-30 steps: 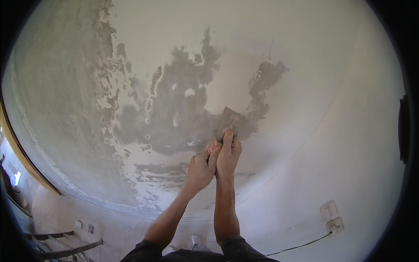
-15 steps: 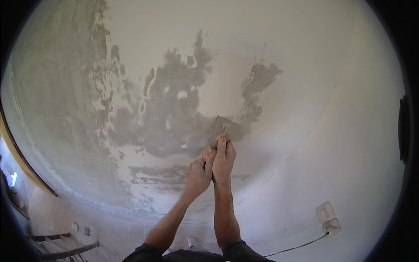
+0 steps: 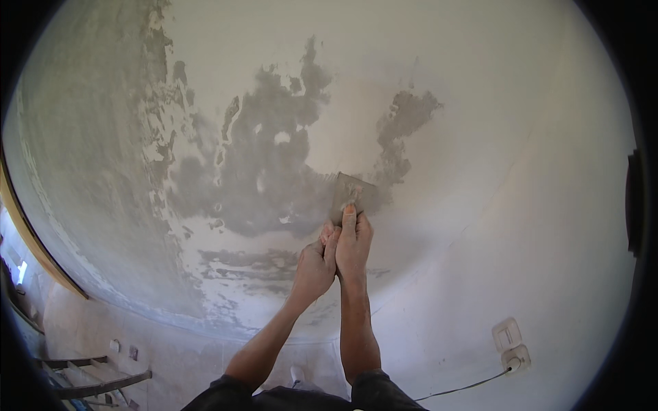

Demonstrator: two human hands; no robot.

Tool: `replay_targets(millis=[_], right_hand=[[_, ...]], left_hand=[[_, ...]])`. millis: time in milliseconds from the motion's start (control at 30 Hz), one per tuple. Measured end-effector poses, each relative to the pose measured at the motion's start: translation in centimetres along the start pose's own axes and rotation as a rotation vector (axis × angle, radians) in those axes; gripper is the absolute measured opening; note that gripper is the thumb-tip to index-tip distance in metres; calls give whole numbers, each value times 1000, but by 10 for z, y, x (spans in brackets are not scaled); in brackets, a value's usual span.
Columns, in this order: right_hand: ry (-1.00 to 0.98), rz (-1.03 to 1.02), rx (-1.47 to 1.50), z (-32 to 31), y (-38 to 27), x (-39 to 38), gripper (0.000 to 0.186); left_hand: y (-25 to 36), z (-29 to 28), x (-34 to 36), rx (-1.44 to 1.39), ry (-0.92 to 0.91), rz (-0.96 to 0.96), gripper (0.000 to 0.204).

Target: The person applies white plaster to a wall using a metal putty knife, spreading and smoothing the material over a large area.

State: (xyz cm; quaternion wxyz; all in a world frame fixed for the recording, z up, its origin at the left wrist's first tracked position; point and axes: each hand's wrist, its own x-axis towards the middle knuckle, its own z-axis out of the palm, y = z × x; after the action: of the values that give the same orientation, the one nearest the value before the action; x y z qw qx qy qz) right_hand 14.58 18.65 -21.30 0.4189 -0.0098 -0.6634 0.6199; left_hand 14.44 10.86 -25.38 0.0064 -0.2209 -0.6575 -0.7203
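A flat, grey, rectangular putty knife (image 3: 355,187) with smears of filler on its blade lies against the patchy wall surface (image 3: 274,157). My right hand (image 3: 353,246) grips it from below, thumb along its face; the handle is hidden in the palm. Close beside it and touching it, my left hand (image 3: 317,267) is closed, fingertips pressed together near the blade's lower left corner. Whether those fingers hold the tool or something else cannot be made out. Around the blade, grey damp-looking patches alternate with smooth whitish filler.
At the lower right, a plug with a cable (image 3: 466,387) sits in a white wall socket (image 3: 515,357). A ladder (image 3: 103,390) stands at the lower left, near a wooden-edged opening (image 3: 38,253). One foot (image 3: 297,375) shows below my arms.
The putty knife and both hands appear slightly higher in the picture, still together. My grip looks the same. The view has shifted a little.
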Motion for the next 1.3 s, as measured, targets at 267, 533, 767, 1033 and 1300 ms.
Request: replay_targets(millis=[267, 533, 767, 1033, 1300], right_hand=[[20, 27, 10, -1, -1, -13, 36], [-35, 33, 15, -11, 2, 1, 37], [-43, 89, 133, -7, -10, 0, 36], [-49, 93, 65, -20, 25, -22, 34], [74, -234, -153, -11, -16, 30, 37]], left_hand=[[1, -4, -11, 154, -5, -91, 47], [11, 13, -3, 14, 30, 3, 44], [14, 10, -5, 11, 3, -65, 45], [-18, 12, -23, 52, 11, -113, 46], [49, 15, 10, 131, -12, -11, 47]])
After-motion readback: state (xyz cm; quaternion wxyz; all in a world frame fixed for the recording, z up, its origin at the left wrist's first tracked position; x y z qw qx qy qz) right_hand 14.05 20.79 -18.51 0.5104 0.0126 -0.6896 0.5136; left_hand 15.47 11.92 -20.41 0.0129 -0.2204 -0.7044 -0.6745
